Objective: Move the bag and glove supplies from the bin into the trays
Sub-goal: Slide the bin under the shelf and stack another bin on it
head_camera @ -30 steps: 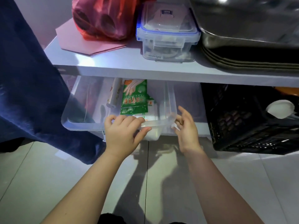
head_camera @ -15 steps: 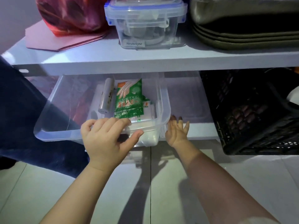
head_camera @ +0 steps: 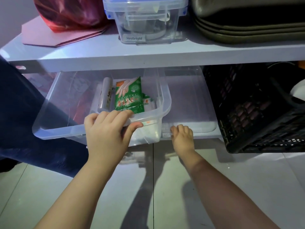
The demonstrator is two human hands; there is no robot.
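Note:
A clear plastic bin [head_camera: 49,129] sticks out from under the shelf, low above the floor. In it lie a green pack of gloves [head_camera: 130,95], a roll of bags [head_camera: 105,93] and some white packets. My left hand [head_camera: 107,129] grips the bin's front rim, fingers over the top and thumb underneath. To the right of the bin a flat clear tray [head_camera: 189,100] lies under the shelf. My right hand [head_camera: 182,138] is at that tray's front edge with its fingers curled over the edge.
A black slatted crate [head_camera: 255,113] stands to the right under the shelf. On the white shelf [head_camera: 115,57] are a red bag [head_camera: 71,12], a lidded clear container [head_camera: 145,22] and stacked metal trays [head_camera: 247,27]. Dark blue cloth [head_camera: 19,113] hangs at left.
The bin has slid out from under the shelf toward me. My right hand left the bin's right corner and went down to the flat tray's front edge, where its fingers curled.

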